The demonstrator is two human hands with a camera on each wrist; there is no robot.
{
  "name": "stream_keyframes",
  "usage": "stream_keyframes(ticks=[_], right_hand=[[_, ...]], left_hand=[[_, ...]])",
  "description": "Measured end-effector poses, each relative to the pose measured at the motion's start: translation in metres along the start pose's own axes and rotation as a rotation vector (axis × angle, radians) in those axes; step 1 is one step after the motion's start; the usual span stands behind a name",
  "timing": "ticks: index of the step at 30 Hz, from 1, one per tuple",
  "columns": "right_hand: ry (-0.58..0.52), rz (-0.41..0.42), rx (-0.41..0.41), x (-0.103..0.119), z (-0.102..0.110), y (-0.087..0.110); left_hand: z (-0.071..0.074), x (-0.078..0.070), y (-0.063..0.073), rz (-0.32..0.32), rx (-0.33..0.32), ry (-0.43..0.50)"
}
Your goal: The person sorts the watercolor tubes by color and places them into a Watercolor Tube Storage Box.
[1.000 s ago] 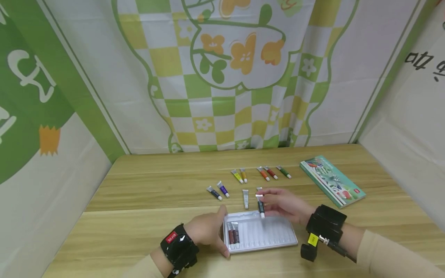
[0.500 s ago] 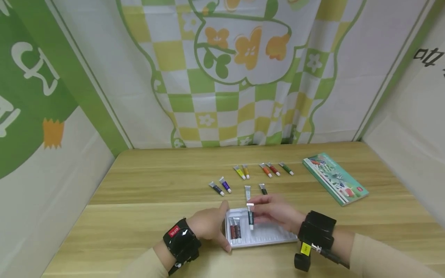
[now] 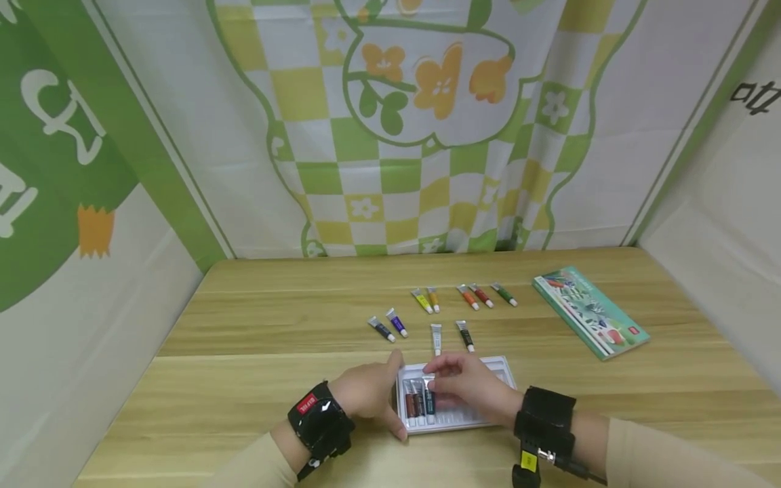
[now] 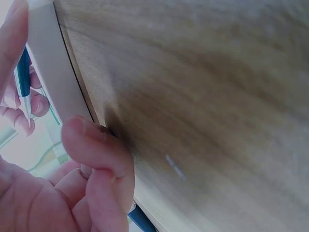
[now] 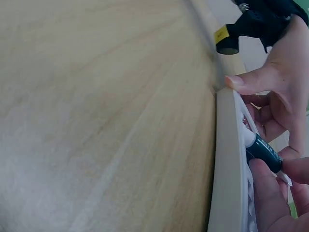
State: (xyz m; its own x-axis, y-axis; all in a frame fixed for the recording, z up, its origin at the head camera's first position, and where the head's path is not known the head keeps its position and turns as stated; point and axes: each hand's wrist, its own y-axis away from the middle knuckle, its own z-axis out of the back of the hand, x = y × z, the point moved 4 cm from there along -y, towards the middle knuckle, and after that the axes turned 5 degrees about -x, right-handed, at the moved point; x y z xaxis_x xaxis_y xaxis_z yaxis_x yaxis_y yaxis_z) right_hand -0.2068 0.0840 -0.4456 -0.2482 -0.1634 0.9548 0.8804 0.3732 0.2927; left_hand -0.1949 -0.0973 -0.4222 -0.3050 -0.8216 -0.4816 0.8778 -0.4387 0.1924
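A white ribbed tray (image 3: 500, 369) lies near the front of the table. My left hand (image 3: 369, 393) grips its left end, thumb at the near corner and a finger at the far one. Low over the tray, my right hand (image 3: 470, 386) pinches a dark teal paint tube (image 3: 430, 400), its white cap toward me. In the right wrist view the teal tube (image 5: 264, 149) tilts at the tray's rim between thumb and fingers. Left of it, a reddish-brown tube (image 3: 411, 405) and a dark brown tube (image 3: 419, 404) lie side by side in the slots. The right hand covers the tray's middle.
Behind the tray lie a silver-white tube (image 3: 436, 337) and a black tube (image 3: 465, 335). Dark blue (image 3: 382, 329) and violet (image 3: 396, 323) tubes lie left of these. Several yellow, orange, red and green tubes sit farther back. A teal illustrated box (image 3: 590, 312) rests at right.
My right hand has carried the teal tube left and down, from above the tray's back edge to beside the two brown tubes. The left hand keeps its hold on the tray.
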Motion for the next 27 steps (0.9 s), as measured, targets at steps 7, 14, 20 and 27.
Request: stream_keyframes(ticks=[7,14,20,27], right_hand=[[0.286,0.166,0.029,0.003,0.001,-0.004],[0.650,0.334,0.034,0.014,0.000,-0.005],[0.737,0.390,0.086,0.016,-0.002,-0.001],[0.818,0.417,0.161,0.019,-0.006,0.001]], left_hand=[[-0.001,0.001,0.000,0.003,0.010,-0.019],[-0.002,0.001,-0.001,0.008,0.013,-0.019],[-0.002,0.000,-0.001,0.010,0.010,-0.020],[0.000,-0.001,-0.001,0.012,0.019,-0.024]])
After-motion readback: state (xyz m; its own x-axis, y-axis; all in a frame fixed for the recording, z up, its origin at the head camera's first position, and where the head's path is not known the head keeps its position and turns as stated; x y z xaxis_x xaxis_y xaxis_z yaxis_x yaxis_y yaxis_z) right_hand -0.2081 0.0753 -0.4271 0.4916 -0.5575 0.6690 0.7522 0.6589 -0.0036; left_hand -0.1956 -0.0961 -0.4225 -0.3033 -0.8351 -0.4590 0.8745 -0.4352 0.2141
